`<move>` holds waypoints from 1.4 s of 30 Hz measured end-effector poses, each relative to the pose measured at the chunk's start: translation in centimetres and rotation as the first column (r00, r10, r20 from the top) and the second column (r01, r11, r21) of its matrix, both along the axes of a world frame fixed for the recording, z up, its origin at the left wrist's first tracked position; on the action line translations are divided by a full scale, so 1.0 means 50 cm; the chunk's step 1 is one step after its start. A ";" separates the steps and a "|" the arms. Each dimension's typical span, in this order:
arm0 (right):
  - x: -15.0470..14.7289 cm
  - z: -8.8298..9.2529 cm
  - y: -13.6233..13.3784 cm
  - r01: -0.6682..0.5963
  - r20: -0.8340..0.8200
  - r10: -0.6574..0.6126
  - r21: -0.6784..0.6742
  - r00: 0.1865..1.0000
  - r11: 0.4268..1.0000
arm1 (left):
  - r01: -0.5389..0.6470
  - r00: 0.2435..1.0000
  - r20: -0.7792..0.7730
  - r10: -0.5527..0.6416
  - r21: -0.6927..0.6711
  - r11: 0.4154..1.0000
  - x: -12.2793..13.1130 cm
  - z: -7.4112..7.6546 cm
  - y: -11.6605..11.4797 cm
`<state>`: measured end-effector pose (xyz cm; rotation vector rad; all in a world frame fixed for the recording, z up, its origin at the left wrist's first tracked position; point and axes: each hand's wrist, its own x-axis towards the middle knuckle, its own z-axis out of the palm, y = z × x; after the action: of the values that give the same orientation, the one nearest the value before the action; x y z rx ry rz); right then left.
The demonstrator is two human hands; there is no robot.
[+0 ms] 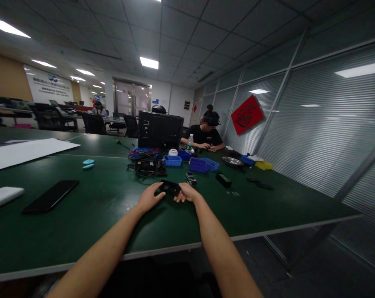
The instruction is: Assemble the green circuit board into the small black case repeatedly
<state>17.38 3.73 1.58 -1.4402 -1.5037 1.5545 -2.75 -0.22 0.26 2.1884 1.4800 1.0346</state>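
Note:
Between my two hands is a small black rectangular case-like object (170, 187), tilted a little above the green table; its exact kind I cannot make out. My left hand (150, 198) grips its left end, with the thumb along the near side. Around the right end, my right hand (187, 193) is closed, its fingers curled underneath. Just beyond my right hand stands a small stack of circuit boards (191, 179). Farther right lies a black open box (223, 179) with green inside. Two small clear pieces (235, 193) lie near that box.
Blue bins (172, 160), a black power supply (145, 167) with cables and a monitor (160, 129) stand beyond my hands. A black phone-shaped slab (50, 196) lies left. A metal dish (233, 161) is at right. Across the table (112, 231) sits another person (209, 134).

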 end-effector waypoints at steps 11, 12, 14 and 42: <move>0.013 0.036 -0.010 0.155 0.563 -0.642 0.677 0.521 0.719 | -0.065 0.996 -0.065 0.064 -0.011 0.998 -0.002 0.002 -0.001; 0.020 0.039 -0.011 0.178 0.538 -0.678 0.703 0.500 0.689 | -0.076 0.995 -0.063 0.076 0.004 0.997 -0.002 0.003 -0.001; 0.037 0.042 -0.010 0.214 0.490 -0.746 0.752 0.450 0.623 | -0.093 0.994 -0.050 0.095 0.034 0.995 -0.002 0.002 -0.001; 0.072 -0.007 0.027 0.217 0.656 -0.650 0.620 0.385 0.754 | -0.068 0.997 -0.042 0.070 0.053 0.996 -0.005 -0.010 0.007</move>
<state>21.00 5.09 1.22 -2.2066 -1.5518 0.0180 -3.03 0.14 -0.24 2.2230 1.5758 1.0643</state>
